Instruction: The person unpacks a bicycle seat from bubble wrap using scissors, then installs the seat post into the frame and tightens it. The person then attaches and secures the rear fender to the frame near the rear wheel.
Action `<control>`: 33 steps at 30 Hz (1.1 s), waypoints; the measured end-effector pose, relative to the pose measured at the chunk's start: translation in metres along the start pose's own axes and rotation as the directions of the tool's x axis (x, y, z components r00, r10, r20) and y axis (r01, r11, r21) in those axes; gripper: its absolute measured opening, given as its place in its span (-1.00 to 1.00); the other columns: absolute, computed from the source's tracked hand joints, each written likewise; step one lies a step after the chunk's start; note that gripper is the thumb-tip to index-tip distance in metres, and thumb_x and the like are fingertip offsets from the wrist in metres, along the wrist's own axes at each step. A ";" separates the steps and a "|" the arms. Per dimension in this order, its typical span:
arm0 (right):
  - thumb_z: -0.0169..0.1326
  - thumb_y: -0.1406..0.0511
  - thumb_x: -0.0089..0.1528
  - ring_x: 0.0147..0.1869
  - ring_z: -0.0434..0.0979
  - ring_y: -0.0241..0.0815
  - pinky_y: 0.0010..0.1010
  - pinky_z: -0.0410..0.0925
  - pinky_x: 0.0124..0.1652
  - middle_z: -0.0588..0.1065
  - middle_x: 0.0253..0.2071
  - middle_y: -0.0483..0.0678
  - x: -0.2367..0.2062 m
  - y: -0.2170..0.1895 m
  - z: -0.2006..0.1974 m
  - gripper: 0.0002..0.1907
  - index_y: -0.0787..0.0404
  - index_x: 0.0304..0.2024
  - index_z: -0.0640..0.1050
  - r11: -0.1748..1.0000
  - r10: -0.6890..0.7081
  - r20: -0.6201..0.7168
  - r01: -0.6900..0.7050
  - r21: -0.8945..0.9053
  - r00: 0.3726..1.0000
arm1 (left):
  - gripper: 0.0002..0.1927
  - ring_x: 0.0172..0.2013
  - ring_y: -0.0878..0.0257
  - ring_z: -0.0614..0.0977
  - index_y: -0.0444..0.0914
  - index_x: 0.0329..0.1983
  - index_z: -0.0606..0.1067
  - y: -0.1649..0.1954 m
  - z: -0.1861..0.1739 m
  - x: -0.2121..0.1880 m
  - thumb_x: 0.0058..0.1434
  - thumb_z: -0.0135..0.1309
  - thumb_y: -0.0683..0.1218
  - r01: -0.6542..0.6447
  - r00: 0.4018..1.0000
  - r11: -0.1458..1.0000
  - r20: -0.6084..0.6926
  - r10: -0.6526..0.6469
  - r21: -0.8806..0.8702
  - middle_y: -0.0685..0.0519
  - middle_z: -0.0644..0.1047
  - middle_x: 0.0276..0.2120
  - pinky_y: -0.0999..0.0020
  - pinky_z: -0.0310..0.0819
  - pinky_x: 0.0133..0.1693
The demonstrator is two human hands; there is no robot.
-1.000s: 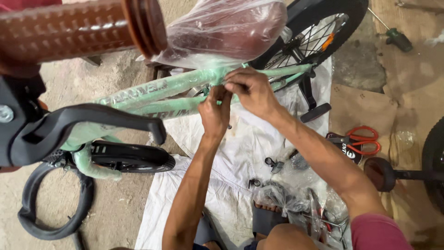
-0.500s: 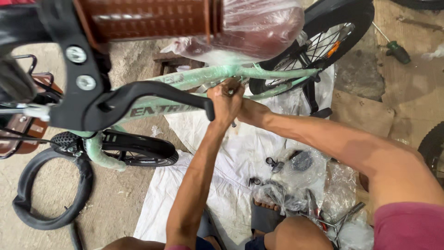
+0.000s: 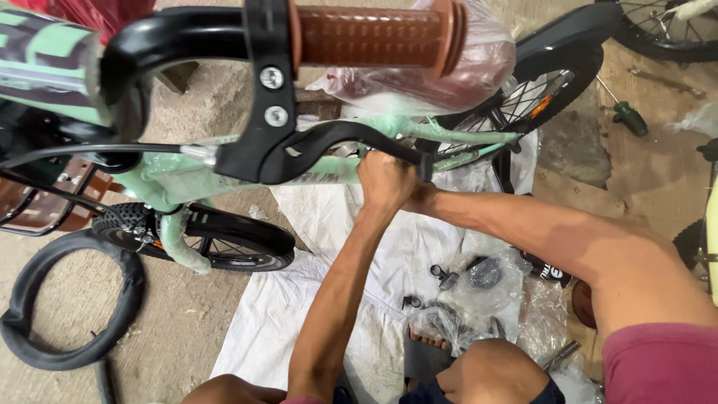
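Head view: your mint-green bicycle frame [image 3: 224, 176] runs across the scene from the left, its dark lettered decal partly hidden by the black brake lever [image 3: 329, 146] close to the camera. Above the lever sits the brown handlebar grip [image 3: 366, 34], and behind that the saddle wrapped in clear plastic [image 3: 449, 82]. A white sheet [image 3: 321, 247] lies on the ground under your arms. To the near left lies a black inner tube [image 3: 45, 307]. Clear bags of small black parts [image 3: 464, 299] rest on the sheet near your knee. Your left hand [image 3: 385, 179] is curled closed against the frame tube. Your right hand [image 3: 420, 196] presses just beside it; I cannot tell its grip.
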State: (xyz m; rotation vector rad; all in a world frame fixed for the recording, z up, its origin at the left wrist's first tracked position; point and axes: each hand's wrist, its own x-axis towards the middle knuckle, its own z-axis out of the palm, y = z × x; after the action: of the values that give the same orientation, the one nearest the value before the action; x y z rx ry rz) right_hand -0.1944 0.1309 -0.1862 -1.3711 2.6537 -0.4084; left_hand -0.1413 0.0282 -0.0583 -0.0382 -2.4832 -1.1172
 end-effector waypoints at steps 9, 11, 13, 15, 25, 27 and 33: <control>-0.04 0.17 0.26 0.28 0.43 -0.08 -0.29 0.29 0.25 0.48 0.16 0.04 0.016 -0.001 -0.023 -0.57 0.18 0.14 0.46 0.835 -0.330 -0.110 0.236 -0.497 0.937 | -0.88 -0.31 -0.07 0.66 -0.21 -0.38 0.64 -0.012 -0.004 -0.002 -0.02 0.22 -0.13 -0.153 0.976 0.988 -0.150 0.157 0.039 -0.07 0.66 -0.30 0.00 0.51 -0.18; -0.03 0.20 0.24 0.19 0.48 -0.10 -0.30 0.32 0.17 0.51 0.07 0.01 0.022 -0.006 -0.026 -0.65 0.18 0.03 0.51 0.757 -0.363 -0.039 0.271 -0.594 0.931 | -0.89 -0.24 -0.06 0.65 -0.26 -0.26 0.60 -0.021 -0.006 -0.021 0.22 0.20 -0.12 -0.179 0.953 0.977 -0.266 0.143 -0.116 -0.08 0.63 -0.26 0.07 0.51 -0.17; -0.01 0.22 0.24 0.06 0.52 -0.11 -0.27 0.37 0.01 0.53 -0.07 0.00 0.027 -0.011 -0.032 -0.75 0.17 -0.11 0.55 0.744 -0.245 0.215 0.326 -0.584 0.945 | -0.82 -0.31 0.08 0.65 -0.33 -0.20 0.55 -0.029 0.002 -0.055 0.36 0.15 -0.09 0.012 0.892 0.930 -0.416 -0.175 -0.367 -0.07 0.59 -0.29 0.23 0.55 -0.22; 0.00 0.23 0.25 -0.08 0.56 -0.12 -0.25 0.42 -0.15 0.56 -0.21 -0.01 0.030 -0.018 -0.039 -0.81 0.17 -0.26 0.59 0.789 -0.089 0.403 0.312 -0.529 0.911 | -0.75 -0.39 0.16 0.59 -0.37 -0.23 0.51 -0.038 0.020 -0.092 0.38 0.18 -0.05 0.287 0.806 0.769 -0.290 -0.516 -0.571 -0.06 0.60 -0.40 0.28 0.51 -0.29; 0.17 0.25 0.01 -0.27 0.65 -0.06 -0.22 0.48 -0.31 0.64 -0.40 -0.02 0.075 -0.030 -0.066 -0.86 0.16 -0.53 0.68 0.591 -0.180 0.488 0.490 -0.641 0.854 | -0.59 -0.06 0.34 0.55 -0.18 0.15 0.45 -0.093 0.087 -0.054 0.25 0.21 -0.04 0.066 0.712 -0.374 0.306 -0.632 -0.925 0.14 0.53 0.03 0.31 0.48 -0.17; 0.19 0.22 -0.04 -0.29 0.65 -0.04 -0.20 0.48 -0.34 0.63 -0.40 0.00 0.086 -0.030 -0.063 -0.82 0.19 -0.50 0.68 0.660 -0.086 0.522 0.442 -0.608 0.848 | -0.58 -0.06 0.29 0.55 -0.22 0.14 0.45 -0.097 0.092 -0.041 0.28 0.24 -0.02 -0.040 0.738 -0.282 0.162 -0.656 -0.959 0.10 0.53 0.02 0.30 0.47 -0.13; 0.11 0.28 0.14 -0.26 0.66 -0.04 -0.14 0.50 -0.32 0.63 -0.37 0.00 0.107 -0.042 -0.059 -0.83 0.18 -0.42 0.69 0.750 0.022 0.519 0.329 -0.573 0.854 | -0.47 0.01 0.27 0.57 -0.26 0.11 0.46 -0.123 0.106 -0.025 0.29 0.13 0.21 0.021 0.815 0.310 -0.163 -0.556 -0.951 0.11 0.55 0.03 0.34 0.48 0.05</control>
State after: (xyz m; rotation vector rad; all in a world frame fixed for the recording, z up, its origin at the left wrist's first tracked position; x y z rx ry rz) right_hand -0.2372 0.0310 -0.1165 -1.5818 2.2914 0.8515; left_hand -0.1798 0.0247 -0.2176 0.3642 -1.1153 -2.2628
